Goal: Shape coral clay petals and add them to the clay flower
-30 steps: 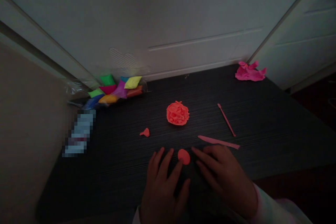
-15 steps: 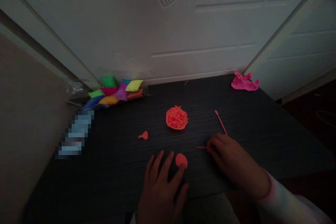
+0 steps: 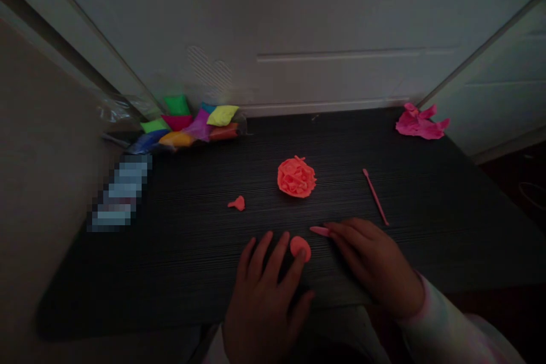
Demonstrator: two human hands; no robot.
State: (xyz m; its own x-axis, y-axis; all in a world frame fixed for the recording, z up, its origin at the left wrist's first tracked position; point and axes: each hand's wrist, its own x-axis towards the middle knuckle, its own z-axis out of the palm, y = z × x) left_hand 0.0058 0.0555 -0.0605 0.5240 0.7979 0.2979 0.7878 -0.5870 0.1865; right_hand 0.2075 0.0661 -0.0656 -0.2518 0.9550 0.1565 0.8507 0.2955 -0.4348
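Note:
My left hand (image 3: 268,290) lies spread on the dark table, its index fingertip on a flat coral clay disc (image 3: 300,248). In a pinch, my right hand (image 3: 375,264) holds a small pink clay modelling tool (image 3: 319,231); its flat blade-like end points left at the disc, a short gap away. Behind the disc sits a ruffled coral clay flower (image 3: 297,177). To its left is a small coral clay scrap (image 3: 238,203). A second thin pink modelling tool (image 3: 375,196) lies beyond my right hand.
Colourful clay packets (image 3: 177,138) in a clear bag stand at the back left, with a blurred-out item (image 3: 121,190) before them. A crumpled pink piece (image 3: 422,122) is at the back right. A pale panelled door (image 3: 324,23) rises behind the dark table (image 3: 170,273).
My right hand has moved left toward the disc and turned the tool so its broad blade shows. My left fingertip stays on the disc. The camera view has tilted slightly downward.

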